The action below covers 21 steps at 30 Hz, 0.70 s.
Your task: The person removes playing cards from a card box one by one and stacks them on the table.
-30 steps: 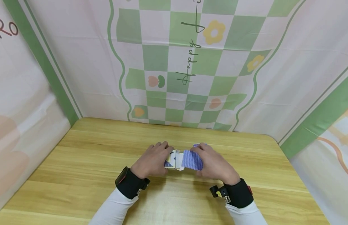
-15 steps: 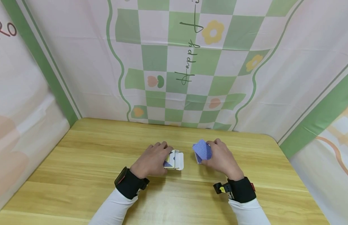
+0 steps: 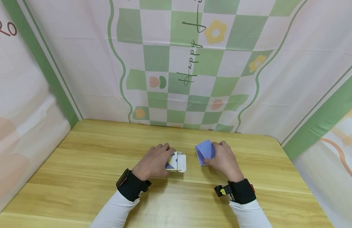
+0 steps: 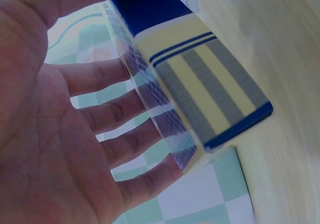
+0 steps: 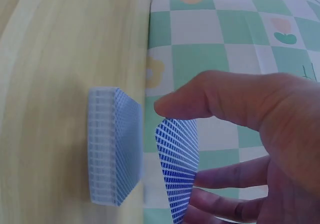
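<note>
My left hand (image 3: 154, 161) grips a playing card box (image 3: 173, 162) lying toward the table's middle. Its white end flap stands open, facing right. The left wrist view shows the card box (image 4: 200, 79) in blue, cream and grey stripes, held between thumb and fingertips. To the right, my right hand (image 3: 223, 160) pinches a blue-patterned playing card (image 3: 208, 148) by its edges. Below that card stands a squared deck of cards (image 3: 201, 160), partly covered by it in the head view. The right wrist view has the held playing card (image 5: 177, 159) apart from the deck (image 5: 112, 146).
The wooden table (image 3: 107, 196) runs back to a green-and-white checked cloth (image 3: 179, 79) hung behind it. Pale cloth walls stand at the left and right. Both wrists wear black straps, each with a small camera.
My right hand has moved right from the box opening with the blue-backed card, now over the deck. The card has turned in its fingers. The left hand and box stay nearly in place.
</note>
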Each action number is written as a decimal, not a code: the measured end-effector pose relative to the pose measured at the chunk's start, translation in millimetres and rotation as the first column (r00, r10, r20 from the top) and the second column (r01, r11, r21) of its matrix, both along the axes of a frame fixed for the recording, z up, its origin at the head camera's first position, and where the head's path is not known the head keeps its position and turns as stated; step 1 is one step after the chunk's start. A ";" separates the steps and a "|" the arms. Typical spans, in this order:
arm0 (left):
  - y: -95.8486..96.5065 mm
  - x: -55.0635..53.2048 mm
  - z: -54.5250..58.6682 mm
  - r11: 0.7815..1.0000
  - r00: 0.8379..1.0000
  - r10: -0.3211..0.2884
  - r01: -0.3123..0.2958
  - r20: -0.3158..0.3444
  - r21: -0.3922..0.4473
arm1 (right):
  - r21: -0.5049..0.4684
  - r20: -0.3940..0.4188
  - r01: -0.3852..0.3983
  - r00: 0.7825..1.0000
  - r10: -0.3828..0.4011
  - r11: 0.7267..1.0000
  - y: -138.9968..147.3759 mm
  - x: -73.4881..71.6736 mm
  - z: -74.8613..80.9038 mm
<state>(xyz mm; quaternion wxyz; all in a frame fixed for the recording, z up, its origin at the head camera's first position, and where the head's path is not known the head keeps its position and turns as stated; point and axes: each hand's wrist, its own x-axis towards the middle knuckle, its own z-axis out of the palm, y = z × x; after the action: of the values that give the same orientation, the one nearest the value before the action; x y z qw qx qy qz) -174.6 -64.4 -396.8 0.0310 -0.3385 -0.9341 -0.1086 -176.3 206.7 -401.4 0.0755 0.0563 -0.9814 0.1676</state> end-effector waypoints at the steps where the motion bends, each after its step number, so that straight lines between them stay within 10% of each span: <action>1: 0.0 0.0 -0.1 1.000 1.000 -0.002 0.002 -0.001 0.001 | -0.001 -0.004 0.000 1.000 0.000 1.000 -0.1 -0.2 -0.7; 21: -0.4 0.2 0.0 1.000 1.000 -0.003 0.003 0.002 0.009 | -0.076 0.022 0.130 0.992 -0.128 0.989 -6.9 -6.1 -15.0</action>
<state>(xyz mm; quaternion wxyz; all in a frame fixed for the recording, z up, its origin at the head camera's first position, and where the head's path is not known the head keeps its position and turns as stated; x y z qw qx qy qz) -174.5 -64.8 -396.7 0.0316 -0.3395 -0.9332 -0.1132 -182.4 199.8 -416.4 0.0801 -0.0116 -0.9764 0.2004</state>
